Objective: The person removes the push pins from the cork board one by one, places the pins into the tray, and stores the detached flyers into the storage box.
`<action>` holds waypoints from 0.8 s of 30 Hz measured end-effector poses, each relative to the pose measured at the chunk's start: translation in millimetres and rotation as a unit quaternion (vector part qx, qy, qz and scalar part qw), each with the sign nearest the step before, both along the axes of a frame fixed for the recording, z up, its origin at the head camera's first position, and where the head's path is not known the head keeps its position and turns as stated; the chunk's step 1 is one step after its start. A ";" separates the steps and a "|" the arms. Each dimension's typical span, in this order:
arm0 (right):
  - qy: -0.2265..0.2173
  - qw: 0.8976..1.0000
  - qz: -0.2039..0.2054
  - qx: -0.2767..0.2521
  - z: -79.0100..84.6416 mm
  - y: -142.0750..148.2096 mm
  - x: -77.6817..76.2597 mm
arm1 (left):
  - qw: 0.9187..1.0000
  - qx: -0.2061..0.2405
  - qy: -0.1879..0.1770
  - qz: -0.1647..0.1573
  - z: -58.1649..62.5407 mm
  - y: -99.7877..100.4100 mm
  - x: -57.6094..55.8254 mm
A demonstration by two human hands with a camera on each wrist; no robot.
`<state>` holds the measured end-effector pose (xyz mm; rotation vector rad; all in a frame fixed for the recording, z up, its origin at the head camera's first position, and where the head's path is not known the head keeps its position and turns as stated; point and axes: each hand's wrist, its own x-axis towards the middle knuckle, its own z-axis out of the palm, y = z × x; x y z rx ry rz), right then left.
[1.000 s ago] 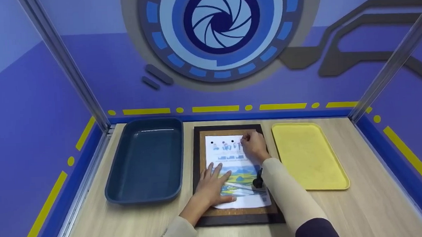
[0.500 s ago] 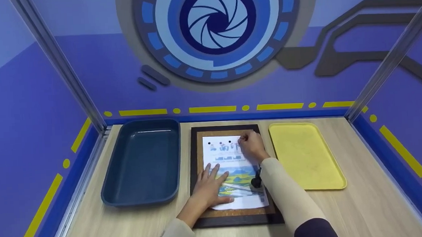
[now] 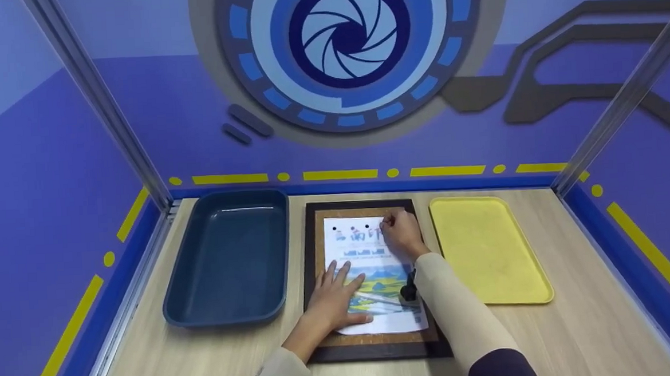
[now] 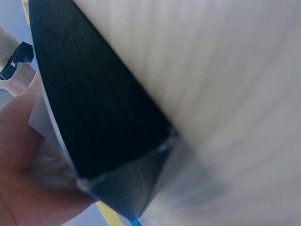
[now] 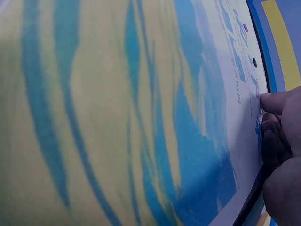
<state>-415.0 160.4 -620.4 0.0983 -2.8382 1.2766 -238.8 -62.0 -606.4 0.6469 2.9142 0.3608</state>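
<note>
A printed white sheet (image 3: 370, 322) with a coloured landscape lies on a cork board (image 3: 354, 340) with a dark frame (image 3: 372, 353). My left hand (image 3: 331, 304) rests spread on the sheet's lower left part; beyond the frame's corner (image 4: 103, 103), its palm fills the left of the left wrist view. At the sheet's upper right, my right hand (image 3: 403, 230) has curled fingers, their tips right at the paper; what they may pinch is hidden. Along the top edge sit small round tacks, a black tack (image 5: 255, 62) and a purple tack (image 5: 245, 27) among them.
A deep dark blue tray (image 3: 230, 316) stands left of the board, and a shallow yellow tray (image 3: 493, 248) lies to its right. All rest on a light wooden table (image 3: 594, 323). Blue printed panels (image 3: 333, 148) enclose the back and both sides.
</note>
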 end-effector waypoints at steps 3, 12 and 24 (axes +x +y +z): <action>-0.010 1.000 0.004 -0.009 -1.3 -1.7 1.2 | 1.000 0.005 -0.001 0.002 -0.4 -1.1 1.1; -0.012 1.000 0.006 -0.012 -2.4 -2.9 2.0 | 1.000 -0.010 -0.014 0.004 2.1 -0.8 1.9; -0.012 1.000 0.013 -0.007 -1.3 -0.5 2.3 | 1.000 -0.007 -0.016 0.005 0.6 1.5 1.9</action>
